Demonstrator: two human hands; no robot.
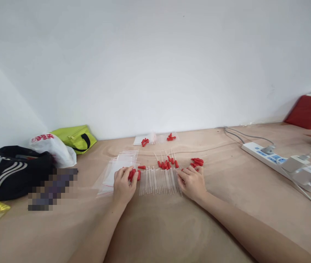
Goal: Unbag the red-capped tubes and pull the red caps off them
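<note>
A wide plywood table [155,233] runs from the near edge to a plain white wall [155,65] at the far side. At far right a red box [310,111] sits against the wall, and nearer on the right lies a white power strip [265,153] with cables and plugged-in adapters. At left, a black bag with white stripes [12,171] rests beside a white plastic bag [52,148] with red printing too small to read, and a lime green pouch [74,137] lies behind it by the wall. In the middle of the table, a row of thin clear tubes [159,179] lies side by side between two bare forearms that reach in from the near edge. The tubes look light, stiff and likely brittle, and slippery enough to roll, so they seem best pinched gently along the shaft. Left of the row is a stack of clear zip bags [119,166] with red seal strips. The left hand [124,184] is curled loosely around a cluster of small red rubber caps [133,174], which look soft and grippy. The right hand [192,180] rests knuckles up at the right end of the row, fingers bent and touching the tubes; whether it pinches anything I cannot tell. More loose red caps [197,161] lie just beyond it, and some capped tubes [166,163] sit beyond the row. Far back by the wall, small filled bags [158,138] hold more red pieces. No other writing can be read.
</note>
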